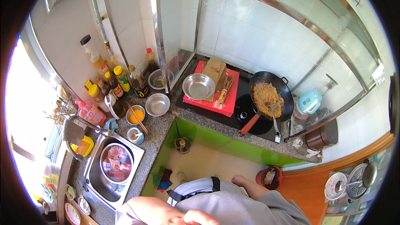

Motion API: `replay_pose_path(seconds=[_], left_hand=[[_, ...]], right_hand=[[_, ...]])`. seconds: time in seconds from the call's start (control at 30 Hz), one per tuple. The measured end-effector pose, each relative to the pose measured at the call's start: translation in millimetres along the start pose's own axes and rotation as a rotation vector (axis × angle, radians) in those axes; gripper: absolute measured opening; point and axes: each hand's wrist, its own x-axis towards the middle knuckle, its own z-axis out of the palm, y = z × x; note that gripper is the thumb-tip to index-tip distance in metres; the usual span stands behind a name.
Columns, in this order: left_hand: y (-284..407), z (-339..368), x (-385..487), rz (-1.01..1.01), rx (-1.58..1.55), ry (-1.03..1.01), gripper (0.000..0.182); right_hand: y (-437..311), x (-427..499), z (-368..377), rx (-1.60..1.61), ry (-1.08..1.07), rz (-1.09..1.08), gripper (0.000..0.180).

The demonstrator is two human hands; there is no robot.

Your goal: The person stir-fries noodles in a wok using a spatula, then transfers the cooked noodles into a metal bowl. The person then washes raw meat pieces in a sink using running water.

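My left hand [198,218] lies at the bottom edge, close to my grey shirt and partly cut off. My right hand [238,179] hangs beyond my right side, small and with its fingers unclear. Ahead, a black wok [289,100] holds cooked shredded food [265,98] with a metal spatula [274,118] resting in it. Wooden chopsticks [140,122] lie across a metal bowl of beaten egg [135,115], beside an empty metal bowl [157,104]. In the sink [97,175], a round metal basin [131,175] holds raw meat [115,162].
Sauce bottles [122,78] crowd the left corner. A metal basin [198,86] and a straw brush [225,90] sit on a red box [231,106] over the cooktop. The wok's wooden handle [249,125] juts over the counter. A red bin [278,172] stands on the floor.
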Motion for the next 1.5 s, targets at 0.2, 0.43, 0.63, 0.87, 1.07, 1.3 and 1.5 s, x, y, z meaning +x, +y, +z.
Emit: replay_pose_path(seconds=[0.2,0.43,0.63,0.87,1.07,1.3,1.5], left_hand=[[-6,-16,5,0.060,0.137,0.385,0.018],[-5,-52,3,-0.479,-0.027,-0.037,0.034],[-25,-36,4,-0.554,-0.108,-0.622,0.031],[-24,-29,3,-0.540,-0.028,-0.717,0.024],[-40,-22,-16,-0.516,-0.046,-0.702,0.025],[-35,-10,-26,-0.456,0.076,-0.574,0.026],[-23,-2,-31,-0.447,0.199,-0.477,0.031]], right_hand=[[-11,10,17,-0.157,0.004,-0.164,0.022],[-51,11,15,0.144,0.030,-0.009,0.034],[-47,-13,20,0.521,-0.028,0.338,0.035],[-16,4,12,0.086,0.038,0.124,0.030],[-37,43,-4,0.112,-0.027,0.105,0.028],[-96,85,-40,0.123,-0.090,0.044,0.027],[-128,109,-49,0.052,-0.156,-0.023,0.025]])
